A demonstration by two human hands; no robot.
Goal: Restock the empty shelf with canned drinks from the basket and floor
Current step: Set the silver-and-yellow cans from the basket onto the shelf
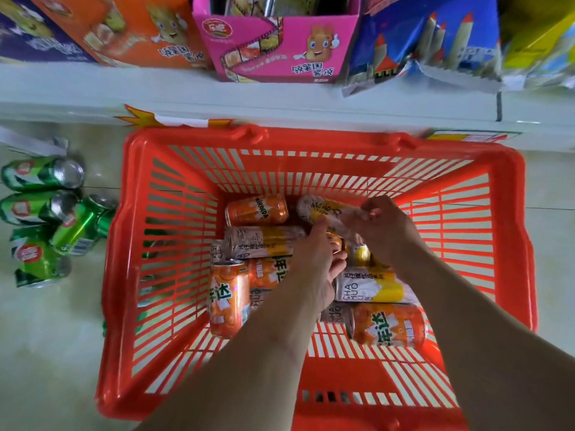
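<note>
A red plastic basket [130,275] stands on the floor below the shelf and holds several cans lying on their sides. Some are orange cans [389,328], others white and yellow cans [370,289]. Both my hands are down in the basket. My right hand [385,231] grips one end of a white and yellow can [317,209], which is blurred and lifted at an angle. My left hand [314,265] curls thumb and fingers around a mostly hidden orange can [336,241] just below it. Several green cans [40,174] lie on the floor left of the basket.
A white shelf edge [280,104] runs across above the basket, with price tags on it. On the shelf stand snack boxes: a pink box [280,51], an orange box [124,29] and a blue box [420,42]. The pale tiled floor [46,353] shows at the left.
</note>
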